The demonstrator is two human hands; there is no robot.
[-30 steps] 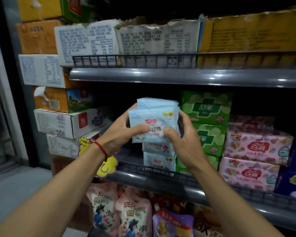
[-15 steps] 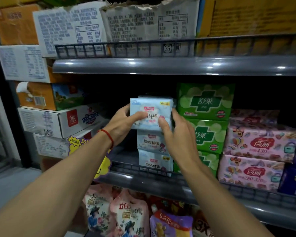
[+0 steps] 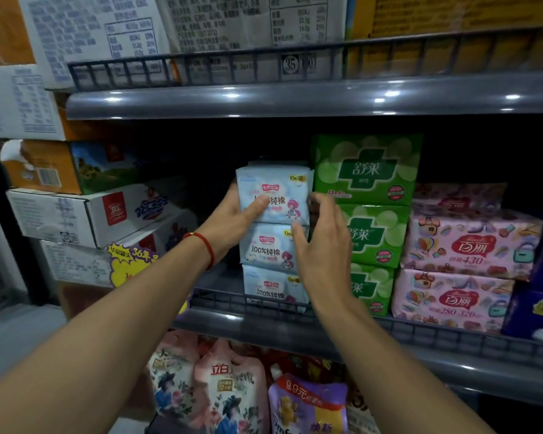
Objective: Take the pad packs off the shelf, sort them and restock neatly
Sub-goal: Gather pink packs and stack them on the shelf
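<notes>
shelf (image 3: 295, 327): left hand (image 3: 232, 220) grips top blue pack (image 3: 279, 195); right hand (image 3: 323, 245) beside, relaxed.

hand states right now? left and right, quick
Left hand: holds the top light-blue pad pack on the stack, thumb across its front.
Right hand: fingers loosely curled at the stack's right edge; grip cannot be told.

Bare forearms, no sleeves; thin red string bracelet (image 3: 205, 247) with small bead at left wrist.
</notes>
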